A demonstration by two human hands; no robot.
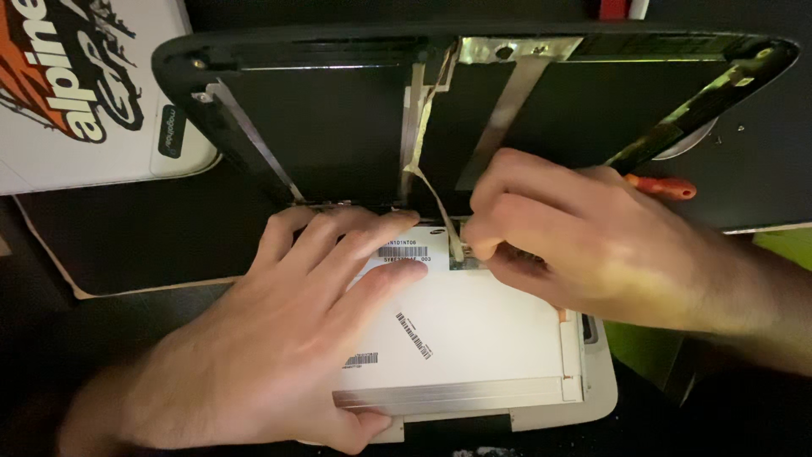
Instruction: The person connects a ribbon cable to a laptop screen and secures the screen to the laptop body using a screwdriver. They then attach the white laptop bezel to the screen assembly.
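A white flat display panel (pixel 482 330), its back side up with barcode stickers, lies over a light grey laptop base (pixel 600 398). My left hand (pixel 279 338) rests flat on the panel's left half, fingers spread and pressing down. My right hand (pixel 575 241) pinches a thin ribbon cable (pixel 440 203) at its connector near the panel's top edge. The cable runs up into the black open lid shell (pixel 338 127), which stands tilted behind the panel.
A red-handled tool (pixel 664 186) lies behind my right hand. A white device with an orange and black sticker (pixel 76 93) sits at the top left. A dark mat (pixel 135 237) covers the work surface; a green patch (pixel 787 245) shows at the right.
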